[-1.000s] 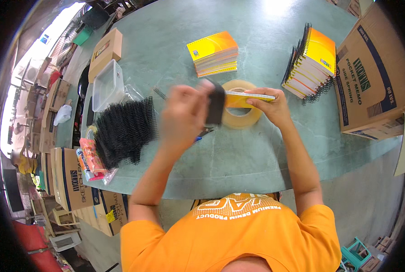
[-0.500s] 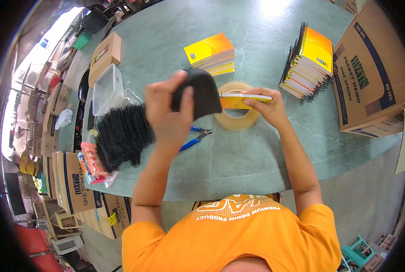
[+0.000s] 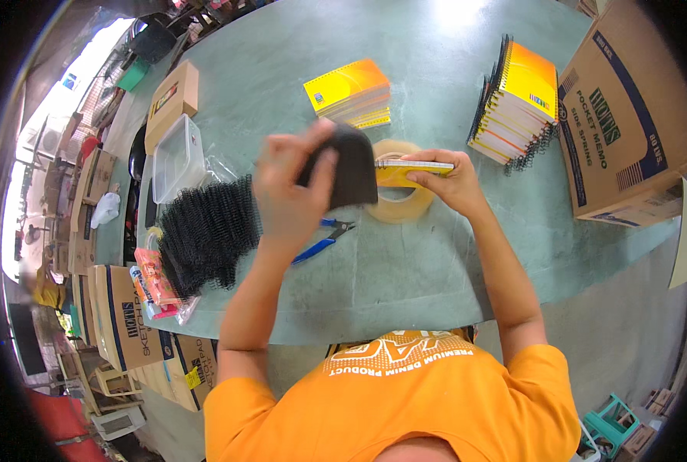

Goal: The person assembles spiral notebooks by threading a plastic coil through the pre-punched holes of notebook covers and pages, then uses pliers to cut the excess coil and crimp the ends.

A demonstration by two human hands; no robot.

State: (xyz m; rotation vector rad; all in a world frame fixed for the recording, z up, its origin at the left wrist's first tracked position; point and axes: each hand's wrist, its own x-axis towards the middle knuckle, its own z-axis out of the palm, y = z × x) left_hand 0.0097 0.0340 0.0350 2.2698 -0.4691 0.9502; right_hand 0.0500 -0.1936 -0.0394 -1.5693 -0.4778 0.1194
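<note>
My left hand (image 3: pixel 293 181), a little blurred, is closed on a black rounded flap (image 3: pixel 351 165), a flexible-looking piece whose kind I cannot make out. Its right edge meets the end of a thin yellow memo pad (image 3: pixel 416 168). My right hand (image 3: pixel 452 183) pinches that pad by its other end, thumb on the near side. Beneath the pad a wide roll of clear tape (image 3: pixel 401 209) lies flat on the table. Blue-handled cutting pliers (image 3: pixel 322 242) rest below my left hand. A heap of black plastic spiral coils (image 3: pixel 208 231) lies left of my left wrist.
A stack of yellow memo covers and pages (image 3: pixel 349 92) sits beyond my hands on the green table (image 3: pixel 436 277). Spiral-bound memo pads (image 3: pixel 516 104) are piled at the right, beside a cardboard carton (image 3: pixel 628 123). A clear plastic tub (image 3: pixel 178 158) and small brown box (image 3: pixel 172 104) stand left.
My left hand and the black flap have shifted slightly to the right. My right hand still holds the memo pad in nearly the same place.
</note>
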